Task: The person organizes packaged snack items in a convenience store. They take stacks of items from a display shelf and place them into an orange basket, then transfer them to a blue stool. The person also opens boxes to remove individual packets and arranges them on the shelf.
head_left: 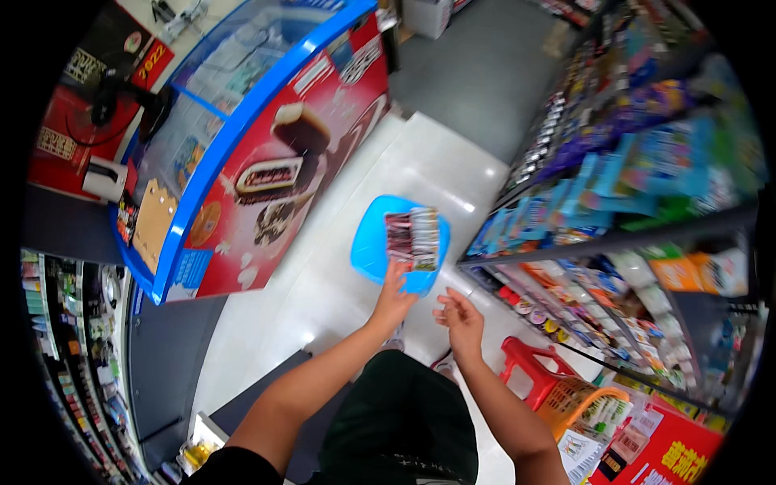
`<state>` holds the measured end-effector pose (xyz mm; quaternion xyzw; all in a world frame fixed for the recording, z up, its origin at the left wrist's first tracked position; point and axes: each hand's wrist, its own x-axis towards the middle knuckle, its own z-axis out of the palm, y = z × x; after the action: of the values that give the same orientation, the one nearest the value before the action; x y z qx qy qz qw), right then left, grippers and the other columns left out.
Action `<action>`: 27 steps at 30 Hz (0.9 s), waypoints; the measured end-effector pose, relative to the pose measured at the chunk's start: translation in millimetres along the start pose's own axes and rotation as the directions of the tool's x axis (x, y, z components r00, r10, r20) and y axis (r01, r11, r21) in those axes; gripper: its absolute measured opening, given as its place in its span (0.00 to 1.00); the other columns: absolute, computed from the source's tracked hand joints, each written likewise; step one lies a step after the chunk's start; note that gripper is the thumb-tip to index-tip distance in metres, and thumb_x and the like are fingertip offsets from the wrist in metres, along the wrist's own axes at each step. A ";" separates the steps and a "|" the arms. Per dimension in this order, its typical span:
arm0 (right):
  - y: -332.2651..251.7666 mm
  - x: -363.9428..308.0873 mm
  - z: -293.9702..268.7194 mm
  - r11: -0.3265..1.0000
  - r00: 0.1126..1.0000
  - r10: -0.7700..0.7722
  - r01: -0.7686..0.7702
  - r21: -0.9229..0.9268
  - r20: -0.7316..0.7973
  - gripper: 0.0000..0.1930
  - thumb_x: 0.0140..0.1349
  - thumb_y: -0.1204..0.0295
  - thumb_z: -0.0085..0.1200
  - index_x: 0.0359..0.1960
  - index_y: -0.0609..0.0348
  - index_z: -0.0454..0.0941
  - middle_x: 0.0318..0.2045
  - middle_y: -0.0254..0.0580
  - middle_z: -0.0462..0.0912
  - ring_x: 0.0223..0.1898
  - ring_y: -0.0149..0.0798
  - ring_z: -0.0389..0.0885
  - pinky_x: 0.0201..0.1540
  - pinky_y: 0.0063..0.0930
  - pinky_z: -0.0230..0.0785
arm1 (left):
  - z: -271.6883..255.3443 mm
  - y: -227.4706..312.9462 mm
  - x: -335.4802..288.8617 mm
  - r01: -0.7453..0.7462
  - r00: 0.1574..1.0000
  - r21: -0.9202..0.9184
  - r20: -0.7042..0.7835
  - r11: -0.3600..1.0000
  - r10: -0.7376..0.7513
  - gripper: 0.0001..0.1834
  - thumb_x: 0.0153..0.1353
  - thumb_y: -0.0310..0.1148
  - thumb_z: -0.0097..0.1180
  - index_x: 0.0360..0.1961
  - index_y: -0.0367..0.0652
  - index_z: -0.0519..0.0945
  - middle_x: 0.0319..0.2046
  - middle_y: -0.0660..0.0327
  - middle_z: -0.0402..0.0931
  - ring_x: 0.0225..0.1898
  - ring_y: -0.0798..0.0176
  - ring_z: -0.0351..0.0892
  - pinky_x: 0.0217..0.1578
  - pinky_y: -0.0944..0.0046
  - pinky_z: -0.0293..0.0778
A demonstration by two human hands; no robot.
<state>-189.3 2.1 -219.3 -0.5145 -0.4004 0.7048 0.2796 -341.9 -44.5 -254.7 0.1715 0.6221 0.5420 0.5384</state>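
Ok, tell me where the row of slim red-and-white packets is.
Near the centre of the head view, the row of slim red-and-white packets shows over the rounded bright-blue plastic piece, with the left hand's fingers at its lower edge.

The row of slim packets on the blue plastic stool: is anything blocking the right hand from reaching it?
Nothing visible blocks it: only open space lies between the right hand and the packets, over the edge of the blue stool. The left hand is at their near edge, left of that path.
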 end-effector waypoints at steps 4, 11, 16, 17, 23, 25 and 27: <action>-77.3 -55.0 -48.5 0.990 0.993 -0.114 0.114 0.082 0.000 0.13 0.65 0.75 0.45 0.49 0.65 0.72 0.40 0.43 0.80 0.32 0.30 0.80 0.35 0.22 0.75 | 71.8 71.1 -67.9 -0.050 0.979 -0.081 0.194 0.995 0.065 0.43 0.54 0.17 0.49 0.68 0.52 0.46 0.65 0.53 0.50 0.63 0.53 0.55 0.53 0.59 0.63; -205.9 -114.9 -141.1 0.853 0.833 -0.506 0.522 0.016 -0.222 0.09 0.64 0.74 0.46 0.43 0.63 0.74 0.30 0.36 0.79 0.27 0.27 0.78 0.31 0.19 0.74 | 206.7 178.4 -136.6 -0.294 0.787 -0.116 0.534 0.949 0.309 0.40 0.56 0.16 0.47 0.68 0.51 0.48 0.63 0.54 0.53 0.61 0.57 0.59 0.53 0.63 0.65; -285.3 -117.7 -192.9 0.736 0.669 -0.645 0.674 -0.066 -0.369 0.10 0.63 0.73 0.49 0.45 0.60 0.72 0.36 0.35 0.74 0.34 0.26 0.74 0.30 0.20 0.73 | 282.6 222.3 -144.2 -0.377 0.746 -0.035 0.580 0.925 0.327 0.43 0.55 0.16 0.47 0.69 0.50 0.43 0.63 0.53 0.53 0.61 0.57 0.58 0.50 0.64 0.68; -296.9 -114.6 -198.0 0.731 0.672 -0.643 0.681 -0.033 -0.367 0.12 0.62 0.71 0.49 0.46 0.60 0.71 0.38 0.36 0.73 0.37 0.28 0.74 0.32 0.22 0.73 | 290.7 225.6 -142.0 -0.376 0.769 0.020 0.565 0.926 0.300 0.45 0.54 0.19 0.50 0.69 0.48 0.41 0.62 0.50 0.55 0.58 0.58 0.62 0.47 0.65 0.69; -330.3 -93.2 -202.9 0.896 0.862 -0.444 0.431 -0.109 -0.245 0.25 0.57 0.61 0.52 0.53 0.61 0.66 0.49 0.46 0.71 0.49 0.41 0.72 0.42 0.35 0.73 | 322.1 226.6 -127.0 -0.362 0.863 0.083 0.405 0.928 0.301 0.47 0.50 0.22 0.52 0.69 0.43 0.40 0.45 0.56 0.70 0.40 0.68 0.70 0.39 0.70 0.68; -334.7 -86.9 -203.3 0.914 0.886 -0.403 0.380 -0.139 -0.228 0.26 0.56 0.60 0.52 0.53 0.61 0.66 0.48 0.46 0.73 0.48 0.41 0.73 0.40 0.36 0.72 | 328.7 227.5 -123.2 -0.372 0.863 0.085 0.397 0.924 0.311 0.47 0.49 0.22 0.51 0.69 0.43 0.40 0.41 0.59 0.70 0.35 0.71 0.68 0.36 0.71 0.67; -338.0 -79.5 -201.4 0.918 0.893 -0.388 0.352 -0.181 -0.227 0.25 0.55 0.60 0.53 0.52 0.60 0.67 0.45 0.43 0.76 0.44 0.38 0.75 0.35 0.35 0.72 | 331.6 227.8 -121.4 -0.380 0.873 0.092 0.366 0.920 0.324 0.47 0.48 0.22 0.50 0.69 0.43 0.41 0.39 0.61 0.69 0.32 0.73 0.66 0.33 0.72 0.66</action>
<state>20.8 170.5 78.4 -0.5337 -0.4982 0.5366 0.4230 -98.6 101.7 55.1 0.4169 0.5186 0.5407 0.5148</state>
